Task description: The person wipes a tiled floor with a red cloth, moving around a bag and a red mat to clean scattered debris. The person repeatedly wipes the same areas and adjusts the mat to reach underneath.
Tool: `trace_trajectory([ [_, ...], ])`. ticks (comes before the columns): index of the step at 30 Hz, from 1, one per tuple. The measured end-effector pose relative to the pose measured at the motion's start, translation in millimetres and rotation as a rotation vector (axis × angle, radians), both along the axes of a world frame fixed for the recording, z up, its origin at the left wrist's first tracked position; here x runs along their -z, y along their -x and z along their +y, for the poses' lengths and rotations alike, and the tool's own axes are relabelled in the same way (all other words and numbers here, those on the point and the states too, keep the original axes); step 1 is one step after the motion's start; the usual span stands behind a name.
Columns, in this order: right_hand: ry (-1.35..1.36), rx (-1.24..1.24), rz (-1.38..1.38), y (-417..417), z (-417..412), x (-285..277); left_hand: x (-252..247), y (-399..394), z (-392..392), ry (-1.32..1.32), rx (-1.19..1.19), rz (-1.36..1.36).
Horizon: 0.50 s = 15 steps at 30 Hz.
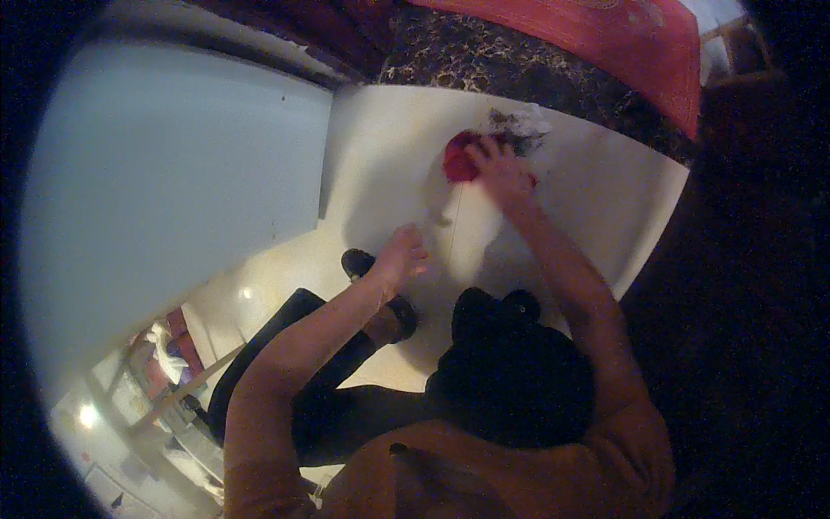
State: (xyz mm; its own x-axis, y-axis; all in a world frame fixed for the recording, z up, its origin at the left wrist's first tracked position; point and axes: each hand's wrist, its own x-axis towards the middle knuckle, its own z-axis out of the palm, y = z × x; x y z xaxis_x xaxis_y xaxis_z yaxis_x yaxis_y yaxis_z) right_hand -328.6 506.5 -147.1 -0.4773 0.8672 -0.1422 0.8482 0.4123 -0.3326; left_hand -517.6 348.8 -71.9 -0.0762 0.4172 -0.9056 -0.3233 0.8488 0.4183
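My right hand (502,174) presses down on a red cloth (459,159), fingers spread over it. The cloth shows on both sides of the hand and rests on the pale floor (382,149). Just beyond the fingers is a dark and whitish patch (519,126); whether it is a stain or a crumpled thing I cannot tell. My left hand (403,253) hovers lower and to the left, near my feet. Its fingers are partly bent and blurred, with nothing visible in them.
A dark marbled stone band (480,61) borders the floor's far side, with a red patterned covering (583,39) beyond. At left stands a large pale blue panel (175,168). Black shoes (403,319) are below my left arm. Cluttered items (165,357) appear at lower left; the right side is dark.
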Motion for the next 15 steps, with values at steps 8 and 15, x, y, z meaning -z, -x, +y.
trace_trajectory([
  [8, -0.140, -0.294, 0.128, 61.1, -51.7, -23.4, 68.8, 47.0, 27.3, -0.068, -0.342, 0.049],
  [15, -0.095, -0.047, 0.187, 21.0, 18.8, 32.3, 41.9, 20.1, 59.1, -0.083, 0.160, 0.226],
])
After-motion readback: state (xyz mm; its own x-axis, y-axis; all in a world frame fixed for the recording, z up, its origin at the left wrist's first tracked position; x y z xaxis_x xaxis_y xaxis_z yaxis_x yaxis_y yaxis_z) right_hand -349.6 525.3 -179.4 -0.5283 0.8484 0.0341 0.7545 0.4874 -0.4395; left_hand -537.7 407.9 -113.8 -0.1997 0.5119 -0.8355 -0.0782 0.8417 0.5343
